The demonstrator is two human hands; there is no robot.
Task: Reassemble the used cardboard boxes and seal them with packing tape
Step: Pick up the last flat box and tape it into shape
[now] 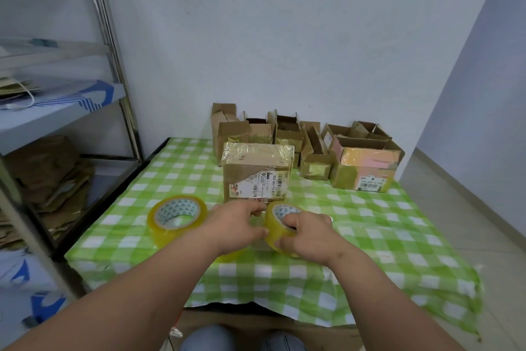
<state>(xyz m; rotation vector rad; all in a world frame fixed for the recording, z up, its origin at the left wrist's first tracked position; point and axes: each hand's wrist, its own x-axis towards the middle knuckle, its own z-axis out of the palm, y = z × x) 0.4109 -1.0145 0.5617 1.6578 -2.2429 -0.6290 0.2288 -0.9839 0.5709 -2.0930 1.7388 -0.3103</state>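
Tape roll (280, 226) gripped by right hand (308, 234), left hand (237, 225) pinching at its edge — best peel the end slowly and straight before bridging the box (257, 174) seam.

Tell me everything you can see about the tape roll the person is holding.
The held tape roll is yellowish, see-through packing tape wound on a pale core printed with small teal triangles. It is tilted, its open core facing up and toward the camera, above the green checked tablecloth, just in front of the closed box. The right hand grips it, fingers curled into the core; the left hand pinches at its left edge. Whether it rests on the cloth cannot be seen.
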